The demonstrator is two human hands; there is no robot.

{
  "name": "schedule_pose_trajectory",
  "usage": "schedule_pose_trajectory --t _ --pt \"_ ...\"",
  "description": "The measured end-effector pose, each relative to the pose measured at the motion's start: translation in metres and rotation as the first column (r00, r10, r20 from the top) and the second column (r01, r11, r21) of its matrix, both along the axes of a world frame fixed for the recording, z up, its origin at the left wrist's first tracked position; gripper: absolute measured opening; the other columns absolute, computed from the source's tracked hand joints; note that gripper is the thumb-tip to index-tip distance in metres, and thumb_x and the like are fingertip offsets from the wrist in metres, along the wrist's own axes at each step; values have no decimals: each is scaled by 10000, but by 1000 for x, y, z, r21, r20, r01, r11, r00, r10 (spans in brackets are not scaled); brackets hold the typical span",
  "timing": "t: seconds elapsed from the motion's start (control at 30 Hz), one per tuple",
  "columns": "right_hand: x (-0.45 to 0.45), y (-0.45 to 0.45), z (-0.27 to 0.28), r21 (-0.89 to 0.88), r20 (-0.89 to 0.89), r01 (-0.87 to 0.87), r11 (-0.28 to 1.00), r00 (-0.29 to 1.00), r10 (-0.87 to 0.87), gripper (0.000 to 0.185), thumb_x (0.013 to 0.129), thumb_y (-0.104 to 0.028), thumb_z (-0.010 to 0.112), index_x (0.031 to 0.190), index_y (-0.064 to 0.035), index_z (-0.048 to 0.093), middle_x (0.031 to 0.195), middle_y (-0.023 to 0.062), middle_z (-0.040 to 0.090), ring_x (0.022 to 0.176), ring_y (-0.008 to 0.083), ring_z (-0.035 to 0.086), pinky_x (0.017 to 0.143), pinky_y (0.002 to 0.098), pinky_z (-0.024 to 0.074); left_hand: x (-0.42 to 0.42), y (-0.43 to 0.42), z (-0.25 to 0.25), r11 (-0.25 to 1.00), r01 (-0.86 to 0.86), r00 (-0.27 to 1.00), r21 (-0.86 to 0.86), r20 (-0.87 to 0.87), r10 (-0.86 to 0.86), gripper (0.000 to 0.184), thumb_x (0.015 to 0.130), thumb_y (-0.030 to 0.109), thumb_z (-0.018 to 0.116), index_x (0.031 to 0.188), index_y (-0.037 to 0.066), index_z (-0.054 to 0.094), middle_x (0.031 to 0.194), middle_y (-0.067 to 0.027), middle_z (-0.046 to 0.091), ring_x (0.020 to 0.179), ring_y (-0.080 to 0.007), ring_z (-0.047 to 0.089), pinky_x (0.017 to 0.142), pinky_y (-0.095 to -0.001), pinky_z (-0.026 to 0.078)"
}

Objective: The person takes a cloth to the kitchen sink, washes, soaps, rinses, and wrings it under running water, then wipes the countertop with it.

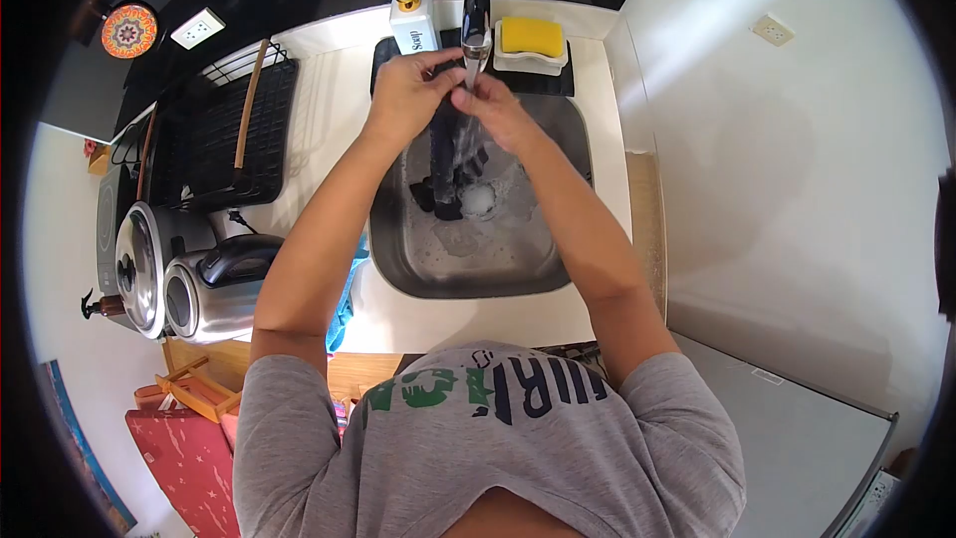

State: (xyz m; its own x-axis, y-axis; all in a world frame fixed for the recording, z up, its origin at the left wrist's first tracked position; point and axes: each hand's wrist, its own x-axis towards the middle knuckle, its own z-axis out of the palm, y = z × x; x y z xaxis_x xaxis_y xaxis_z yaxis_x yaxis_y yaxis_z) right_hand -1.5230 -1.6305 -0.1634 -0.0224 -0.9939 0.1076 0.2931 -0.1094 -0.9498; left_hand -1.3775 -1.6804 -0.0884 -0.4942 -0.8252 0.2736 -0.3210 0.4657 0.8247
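White surface (334,115) is framing the steel sink (523,259); above it, left grip (406,92) and right grip (498,116) are apparently pinching black cloth (444,164) dangling inside; rinsing is probably happening, next calling for turning it.

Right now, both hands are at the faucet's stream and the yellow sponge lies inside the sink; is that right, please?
Not quite: the head view shows the yellow sponge on the white holder behind the sink, not inside it. The left hand and right hand are at the stream.
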Motion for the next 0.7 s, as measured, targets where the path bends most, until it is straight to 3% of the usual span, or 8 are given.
schedule_pose_trajectory --t 0.1,0.23,0.3,0.43,0.53,0.57,0.63,0.7 --pt "3 12 -31 168 -12 -71 983 997 74 484 770 -395 731 1049 -13 624 897 27 623 896 107 529 833 265 414 7 13 40 990 -63 998 127 0 64 269 822 99 669 1071 -3 654 801 -50 645 714 -59 550 664 -186 444" --pt "-2 21 -76 374 -259 96 923 966 5 413 792 -294 710 1052 15 626 947 77 651 919 139 571 836 272 434 25 13 53 951 58 894 304 -439 86 299 850 65 618 1146 22 615 878 -51 639 780 -80 585 736 -198 463" --pt "3 31 -59 392 295 90 915 930 -218 277 796 -147 658 1013 24 633 949 103 659 885 178 609 813 295 468 32 11 42 771 257 687 583 -671 279 328 900 92 529 1217 11 540 954 -65 634 857 -145 615 811 -265 484" --pt "18 24 -34 128 607 -135 983 794 30 385 748 -1 578 1129 51 554 948 114 659 915 234 611 856 359 466 26 1 -111 273 324 607 906 -420 674 287 906 341 498 1056 114 588 931 -73 645 914 -238 613 856 -417 481" --pt "60 21 -42 248 505 101 963 835 -217 230 713 11 564 942 29 552 830 130 649 725 225 628 692 309 519 1 10 -208 190 279 578 941 -322 750 334 894 371 502 1117 132 570 1062 -92 616 978 -236 594 874 -414 477" --pt "72 19 -51 217 217 268 939 924 -314 179 714 -58 603 876 15 574 809 99 644 667 190 600 636 265 491 1 4 -248 109 634 373 765 -426 824 338 881 343 525 1126 113 563 1073 -98 613 935 -250 610 849 -406 488" --pt "86 25 -41 53 -215 390 919 903 -371 181 695 -114 639 797 31 601 704 115 645 570 189 567 578 291 460 -8 7 -249 133 548 490 826 -445 749 322 886 322 511 1113 100 568 1050 -109 618 906 -257 617 822 -403 498" --pt "82 22 -36 -37 -314 443 896 846 -432 187 693 -133 638 780 30 605 671 139 626 559 201 562 576 296 459 -17 12 -231 153 379 618 913 -373 693 307 891 301 497 1100 88 574 1027 -120 624 877 -265 624 795 -400 507"
